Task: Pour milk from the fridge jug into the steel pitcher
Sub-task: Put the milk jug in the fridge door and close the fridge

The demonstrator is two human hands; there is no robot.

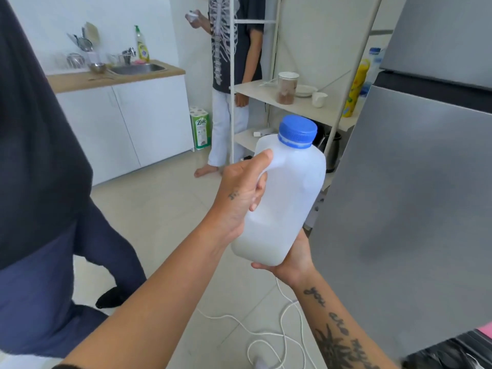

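Observation:
A translucent white plastic milk jug point(288, 198) with a blue screw cap point(297, 131) is held upright in front of me, cap on, milk filling only its lower part. My left hand point(241, 193) grips the jug's handle, fingers curled through it. My right hand point(291, 259) cups the jug's bottom from underneath, mostly hidden behind it. No steel pitcher is clearly in view; a small steel bowl point(97, 67) sits on the far counter beside the sink point(138, 68).
A grey fridge point(415, 209) with its door shut fills the right side. A white shelf rack point(300, 102) holds a jar, cup and yellow bottle. One person stands close at left, another by the rack. White cable lies on the tiled floor point(266, 334).

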